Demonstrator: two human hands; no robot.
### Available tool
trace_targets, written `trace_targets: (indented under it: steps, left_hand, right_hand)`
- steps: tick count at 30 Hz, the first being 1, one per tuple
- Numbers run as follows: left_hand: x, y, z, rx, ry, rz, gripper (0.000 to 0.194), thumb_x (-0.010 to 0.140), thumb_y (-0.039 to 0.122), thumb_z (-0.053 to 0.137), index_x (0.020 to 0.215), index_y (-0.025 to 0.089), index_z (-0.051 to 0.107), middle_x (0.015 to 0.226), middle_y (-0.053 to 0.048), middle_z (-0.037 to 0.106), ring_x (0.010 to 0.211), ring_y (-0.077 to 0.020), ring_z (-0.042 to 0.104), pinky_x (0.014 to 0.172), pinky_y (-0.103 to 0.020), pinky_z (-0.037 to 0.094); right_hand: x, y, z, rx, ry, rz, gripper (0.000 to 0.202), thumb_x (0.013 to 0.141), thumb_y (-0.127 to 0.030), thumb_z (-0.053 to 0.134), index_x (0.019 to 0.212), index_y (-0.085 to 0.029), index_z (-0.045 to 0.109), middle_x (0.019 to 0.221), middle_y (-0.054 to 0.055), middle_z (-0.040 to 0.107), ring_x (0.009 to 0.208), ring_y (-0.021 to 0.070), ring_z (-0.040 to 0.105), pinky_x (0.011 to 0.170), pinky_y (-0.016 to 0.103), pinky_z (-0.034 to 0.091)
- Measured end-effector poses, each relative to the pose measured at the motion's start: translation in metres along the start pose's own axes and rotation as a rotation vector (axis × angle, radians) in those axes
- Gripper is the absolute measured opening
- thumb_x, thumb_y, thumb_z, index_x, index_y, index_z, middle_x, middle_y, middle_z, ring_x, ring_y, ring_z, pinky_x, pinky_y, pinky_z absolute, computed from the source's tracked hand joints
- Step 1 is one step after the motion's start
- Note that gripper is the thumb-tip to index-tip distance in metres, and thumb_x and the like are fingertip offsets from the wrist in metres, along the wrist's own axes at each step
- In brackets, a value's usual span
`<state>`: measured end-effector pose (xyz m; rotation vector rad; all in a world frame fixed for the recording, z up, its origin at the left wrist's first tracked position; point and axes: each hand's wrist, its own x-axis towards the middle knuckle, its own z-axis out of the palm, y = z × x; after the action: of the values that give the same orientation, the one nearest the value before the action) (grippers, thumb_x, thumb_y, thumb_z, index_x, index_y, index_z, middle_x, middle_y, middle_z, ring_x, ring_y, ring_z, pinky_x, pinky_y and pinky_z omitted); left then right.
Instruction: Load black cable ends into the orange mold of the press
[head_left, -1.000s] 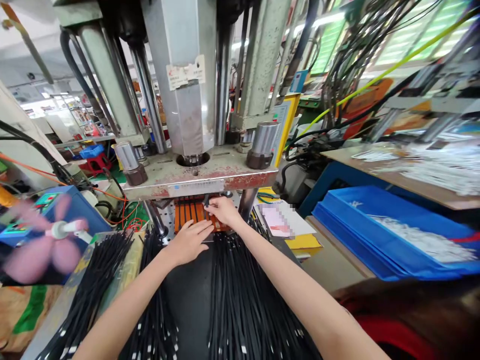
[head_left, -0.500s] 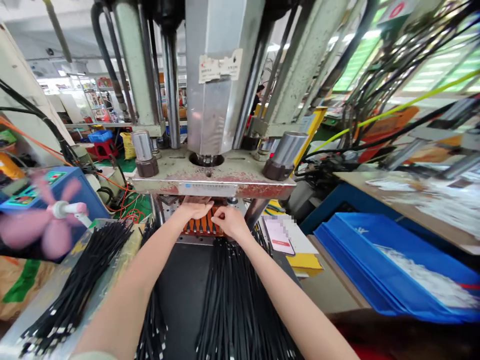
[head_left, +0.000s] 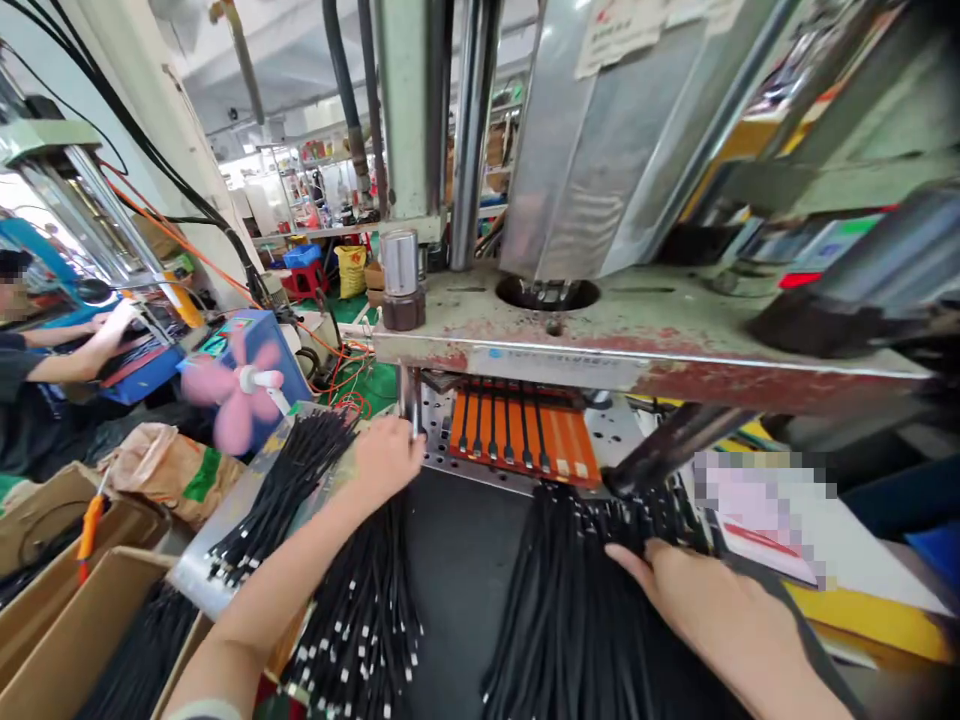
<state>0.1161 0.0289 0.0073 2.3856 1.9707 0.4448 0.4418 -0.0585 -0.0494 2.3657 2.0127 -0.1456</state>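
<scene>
An orange fixture plate (head_left: 551, 425) lies under the press, with several black cables in its slots and bare slots at its right side. My left hand (head_left: 388, 460) is closed beside the press post, over the top end of a bundle of black cables (head_left: 360, 600); what its fingers hold is hidden. My right hand (head_left: 705, 590) lies over the right part of a larger bundle of black cables (head_left: 570, 600), thumb and fingers apart, with its fingertips partly hidden among the cables. The bundle's upper ends lie just in front of the plate.
The press crossbar (head_left: 525, 350) spans above the plate. Another cable bundle (head_left: 292, 480) lies at the left, near a pink fan (head_left: 244, 385) and cardboard boxes (head_left: 112, 600). A co-worker's arms (head_left: 90, 345) show at far left. A phone (head_left: 765, 530) lies at the right.
Both hands have moved off the orange plate, the left one to the left and the right one down to the cable bundle. The view has turned left and come nearer.
</scene>
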Motion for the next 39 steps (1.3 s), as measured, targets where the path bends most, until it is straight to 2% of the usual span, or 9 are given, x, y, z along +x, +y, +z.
trace_targets:
  steps: [3,6,9,13,17,22,30,36,39]
  left_hand:
    - [0.006,-0.044,0.007,0.043,-0.13,-0.261,0.025,0.083,0.039,0.055,0.086,0.016,0.064,0.092,-0.014,0.066,0.095,-0.0286,0.063,0.079,-0.037,0.047]
    - [0.018,-0.061,0.014,-0.036,-0.16,-0.249,0.022,0.084,0.032,0.053,0.069,0.018,0.061,0.069,-0.005,0.064,0.076,-0.0211,0.065,0.07,-0.029,0.046]
    - [0.018,-0.056,0.009,-0.12,-0.093,-0.182,0.018,0.088,0.028,0.049,0.077,0.018,0.059,0.072,-0.002,0.064,0.074,-0.0159,0.062,0.07,-0.025,0.044]
    - [0.005,-0.025,-0.024,-0.275,0.009,0.06,0.012,0.089,0.028,0.048,0.086,0.019,0.056,0.077,0.002,0.06,0.07,-0.0105,0.056,0.068,-0.021,0.042]
    - [-0.01,0.029,-0.071,-0.558,0.105,0.399,0.013,0.09,0.03,0.049,0.084,0.019,0.055,0.069,0.004,0.055,0.06,-0.0087,0.05,0.061,-0.021,0.038]
    - [-0.016,0.091,-0.109,-0.81,-0.018,0.564,0.013,0.09,0.029,0.05,0.091,0.019,0.058,0.076,0.002,0.057,0.065,-0.0087,0.054,0.058,-0.019,0.042]
    - [-0.002,0.134,-0.112,-1.188,-0.273,0.537,0.017,0.085,0.028,0.056,0.086,0.014,0.065,0.07,0.002,0.054,0.041,-0.0027,0.048,0.038,-0.015,0.042]
    - [0.017,0.15,-0.111,-1.209,-0.097,0.566,0.019,0.088,0.027,0.052,0.089,0.014,0.066,0.079,-0.001,0.056,0.046,-0.0035,0.052,0.043,-0.017,0.046]
    - [0.028,0.156,-0.113,-1.077,0.022,0.79,0.017,0.089,0.022,0.052,0.09,0.016,0.068,0.08,-0.002,0.059,0.06,-0.0073,0.058,0.058,-0.02,0.05]
  right_hand:
    - [-0.011,-0.008,0.003,0.018,-0.073,-0.046,0.03,0.09,-0.039,0.04,0.079,-0.02,0.06,0.08,0.013,0.07,0.073,0.0311,0.069,0.062,0.039,0.048]
    - [-0.007,-0.006,-0.002,0.078,-0.059,-0.01,0.029,0.088,-0.035,0.039,0.075,-0.021,0.06,0.072,0.01,0.07,0.072,0.0298,0.069,0.059,0.035,0.046]
    - [-0.007,0.0,-0.011,0.247,0.095,0.031,0.028,0.084,-0.04,0.039,0.074,-0.023,0.058,0.066,0.007,0.068,0.063,0.0277,0.067,0.057,0.034,0.045]
    - [-0.028,-0.016,-0.036,0.677,0.234,-0.151,0.024,0.083,-0.044,0.042,0.085,-0.024,0.054,0.065,0.002,0.067,0.054,0.0196,0.063,0.052,0.027,0.045]
    - [-0.054,-0.057,-0.073,0.854,0.249,-0.445,0.015,0.091,-0.036,0.042,0.087,-0.024,0.05,0.066,-0.001,0.064,0.057,0.0146,0.061,0.05,0.022,0.042]
    - [-0.064,-0.084,-0.099,0.982,0.368,-0.547,0.01,0.094,-0.026,0.041,0.087,-0.023,0.046,0.065,-0.004,0.06,0.055,0.0102,0.056,0.055,0.02,0.04]
    - [-0.058,-0.087,-0.097,1.043,0.432,-0.559,0.009,0.093,-0.025,0.045,0.089,-0.021,0.052,0.071,-0.002,0.056,0.06,0.0105,0.051,0.058,0.021,0.038]
    - [-0.025,-0.074,-0.062,0.939,0.348,-0.423,0.017,0.085,-0.026,0.056,0.069,-0.019,0.055,0.06,-0.003,0.053,0.056,0.0117,0.049,0.056,0.022,0.036]
    - [0.011,-0.061,-0.057,0.869,0.441,-0.333,0.021,0.083,-0.03,0.055,0.065,-0.018,0.055,0.058,-0.002,0.054,0.055,0.013,0.049,0.056,0.023,0.035]
